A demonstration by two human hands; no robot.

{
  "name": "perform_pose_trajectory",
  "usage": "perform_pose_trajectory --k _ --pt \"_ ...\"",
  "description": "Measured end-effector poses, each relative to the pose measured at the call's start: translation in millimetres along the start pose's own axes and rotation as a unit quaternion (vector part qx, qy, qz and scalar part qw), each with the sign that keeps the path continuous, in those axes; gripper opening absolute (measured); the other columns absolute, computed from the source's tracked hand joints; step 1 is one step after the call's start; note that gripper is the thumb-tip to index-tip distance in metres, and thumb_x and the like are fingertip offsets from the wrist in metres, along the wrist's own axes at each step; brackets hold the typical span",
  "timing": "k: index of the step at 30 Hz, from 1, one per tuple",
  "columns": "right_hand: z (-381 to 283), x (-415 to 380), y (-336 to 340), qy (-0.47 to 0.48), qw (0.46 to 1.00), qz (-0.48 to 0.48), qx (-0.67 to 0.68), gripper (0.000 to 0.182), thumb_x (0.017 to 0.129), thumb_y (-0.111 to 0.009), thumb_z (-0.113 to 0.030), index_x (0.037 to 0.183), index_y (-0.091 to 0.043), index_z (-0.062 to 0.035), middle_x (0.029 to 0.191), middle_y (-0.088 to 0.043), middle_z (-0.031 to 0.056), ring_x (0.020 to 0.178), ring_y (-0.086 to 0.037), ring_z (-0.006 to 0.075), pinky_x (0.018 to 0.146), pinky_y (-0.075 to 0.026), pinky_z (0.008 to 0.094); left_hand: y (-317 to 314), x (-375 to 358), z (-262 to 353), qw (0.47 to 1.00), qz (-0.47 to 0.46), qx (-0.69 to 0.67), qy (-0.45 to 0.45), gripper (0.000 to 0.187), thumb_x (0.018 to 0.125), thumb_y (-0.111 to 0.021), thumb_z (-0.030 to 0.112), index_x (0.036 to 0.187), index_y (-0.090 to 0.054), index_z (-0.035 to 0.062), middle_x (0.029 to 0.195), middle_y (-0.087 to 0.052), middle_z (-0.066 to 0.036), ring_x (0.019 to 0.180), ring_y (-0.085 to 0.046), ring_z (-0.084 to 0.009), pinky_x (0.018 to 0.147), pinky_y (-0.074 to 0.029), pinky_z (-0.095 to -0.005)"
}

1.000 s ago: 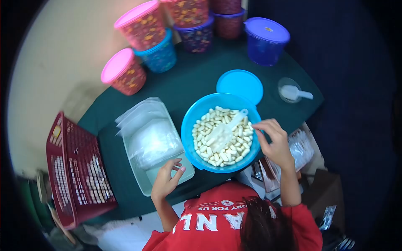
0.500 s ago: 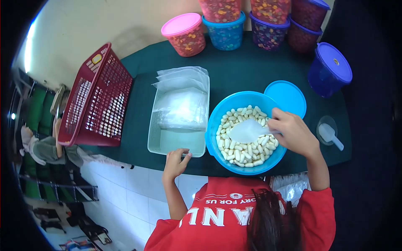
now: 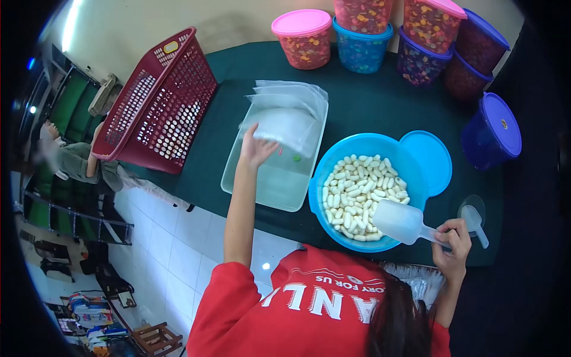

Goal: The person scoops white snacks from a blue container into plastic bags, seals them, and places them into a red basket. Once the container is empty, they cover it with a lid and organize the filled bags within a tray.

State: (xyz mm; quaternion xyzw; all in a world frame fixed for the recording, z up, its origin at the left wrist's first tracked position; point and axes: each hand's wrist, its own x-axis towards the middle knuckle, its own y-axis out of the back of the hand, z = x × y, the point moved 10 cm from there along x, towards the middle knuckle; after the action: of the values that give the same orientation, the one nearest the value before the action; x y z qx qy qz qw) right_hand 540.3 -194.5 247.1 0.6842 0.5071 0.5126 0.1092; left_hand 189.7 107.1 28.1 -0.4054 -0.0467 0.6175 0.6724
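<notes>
My right hand (image 3: 453, 244) is closed round the handle of a translucent white scoop (image 3: 398, 221). The scoop's head rests over the near right part of a blue tub (image 3: 420, 178), overlapping the pale, capsule-shaped pieces (image 3: 357, 193) inside. My left hand (image 3: 257, 147) reaches over a pale rectangular tray (image 3: 267, 196), fingers spread, right at the near left edge of a stack of clear plastic bags (image 3: 288, 128). A small green bit (image 3: 297, 158) and a pink one lie in the tray beside the stack.
Left stands a dark red plastic basket (image 3: 178, 113). Lidded tubs of colourful pieces (image 3: 303, 50) are lined up and stacked at the back. A blue lid (image 3: 429, 163), a purple tub (image 3: 491, 134) and a small bowl with a scoop (image 3: 474, 217) are at the right.
My left hand has moved from the tray's near edge forward to the bags, fingers opening. My right hand has drawn the scoop back toward me and right, off the middle of the pieces.
</notes>
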Motion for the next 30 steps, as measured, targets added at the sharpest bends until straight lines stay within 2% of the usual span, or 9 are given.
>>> perform_pose_trajectory --k 3,5,12,15,19,22,27,28,30 --pt "1.4 -6.2 -7.6 -0.029 1.0 -0.006 0.006 0.024 0.054 -0.064 0.008 0.065 -0.046 -0.0038 0.072 -0.051 0.0087 0.061 -0.051 0.0217 0.051 -0.039 0.0295 -32.6 12.4 36.5 0.995 0.084 -0.052 -0.029 0.067 0.083 -0.05 0.038 0.129 -0.025 -0.0054 0.133 -0.03 -0.019 0.119 -0.035 -0.0319 0.097 -0.033 -0.0442" --pt "2.3 -6.1 -9.9 -0.052 0.999 0.006 0.004 0.023 0.054 -0.062 0.009 0.065 -0.046 -0.0035 0.072 -0.051 0.0093 0.061 -0.051 0.0219 0.051 -0.039 0.0295 -67.1 26.4 59.6 0.998 0.001 0.024 -0.065 0.059 0.084 -0.05 0.033 0.125 -0.032 -0.0047 0.132 -0.032 -0.017 0.121 -0.034 -0.0297 0.099 -0.03 -0.0425" --pt "-11.8 -12.4 -8.5 -0.1 0.993 0.06 -0.023 0.022 0.054 -0.059 0.01 0.065 -0.045 -0.0033 0.072 -0.051 0.0103 0.061 -0.051 0.0221 0.052 -0.039 0.0285 -87.7 62.1 57.6 0.937 -0.069 0.338 -0.057 0.053 0.085 -0.048 0.036 0.125 -0.038 0.0022 0.132 -0.033 -0.014 0.12 -0.036 -0.0289 0.099 -0.028 -0.0422" --pt "-18.6 -24.3 4.7 -0.131 0.984 0.114 -0.044 0.023 0.055 -0.059 0.011 0.066 -0.045 -0.004 0.073 -0.052 0.01 0.062 -0.051 0.021 0.054 -0.04 0.0278 -83.9 44.8 57.3 0.894 -0.059 0.44 -0.067 0.053 0.084 -0.05 0.039 0.122 -0.041 0.0038 0.126 -0.041 -0.012 0.115 -0.042 -0.0261 0.096 -0.032 -0.0392" --pt "-26.3 -69.7 31.7 -0.144 0.938 0.309 -0.055 0.027 0.056 -0.061 0.012 0.07 -0.049 -0.0077 0.077 -0.052 0.0085 0.066 -0.051 0.0208 0.058 -0.041 0.0285 -82.8 9.8 63.6 0.833 -0.078 0.532 -0.129 0.047 0.085 -0.05 0.041 0.117 -0.048 0.0077 0.114 -0.05 -0.005 0.105 -0.048 -0.0179 0.09 -0.035 -0.0333" --pt "-27.8 -63.0 1.3 -0.145 0.973 0.1 -0.151 0.023 0.056 -0.062 0.008 0.071 -0.053 -0.006 0.078 -0.056 0.009 0.068 -0.054 0.0244 0.058 -0.043 0.0325 -57.4 4.7 56.5 0.841 -0.095 0.516 -0.133 0.043 0.087 -0.048 0.036 0.12 -0.047 0.0089 0.12 -0.048 -0.004 0.105 -0.049 -0.0185 0.087 -0.037 -0.0335" --pt "-47.6 -90.2 19.6 -0.131 0.946 0.241 -0.175 0.017 0.058 -0.063 0.006 0.067 -0.052 -0.0048 0.078 -0.056 0.0089 0.064 -0.053 0.024 0.055 -0.042 0.0318 -52.3 -13.9 41.7 0.86 -0.099 0.483 -0.128 0.044 0.087 -0.048 0.035 0.121 -0.046 0.0079 0.125 -0.046 -0.005 0.107 -0.048 -0.02 0.088 -0.035 -0.034" --pt "-42.1 -83.6 8.8 -0.146 0.959 0.143 -0.198 0.016 0.059 -0.063 0.006 0.065 -0.052 -0.0044 0.078 -0.056 0.0097 0.065 -0.054 0.0227 0.056 -0.043 0.0301 -47.8 -13.6 37.9 0.868 -0.103 0.468 -0.13 0.044 0.087 -0.048 0.035 0.121 -0.046 0.0075 0.124 -0.046 -0.006 0.107 -0.048 -0.0207 0.088 -0.035 -0.0345" --pt "-23.6 -97.2 15.3 -0.202 0.952 0.191 -0.124 0.015 0.06 -0.063 0.006 0.065 -0.052 -0.0039 0.078 -0.056 0.0097 0.067 -0.054 0.022 0.059 -0.043 0.0298 -49.4 -14.6 32.8 0.873 -0.108 0.456 -0.135 0.045 0.086 -0.049 0.036 0.121 -0.045 0.007 0.123 -0.046 -0.007 0.107 -0.048 -0.0214 0.087 -0.035 -0.035"
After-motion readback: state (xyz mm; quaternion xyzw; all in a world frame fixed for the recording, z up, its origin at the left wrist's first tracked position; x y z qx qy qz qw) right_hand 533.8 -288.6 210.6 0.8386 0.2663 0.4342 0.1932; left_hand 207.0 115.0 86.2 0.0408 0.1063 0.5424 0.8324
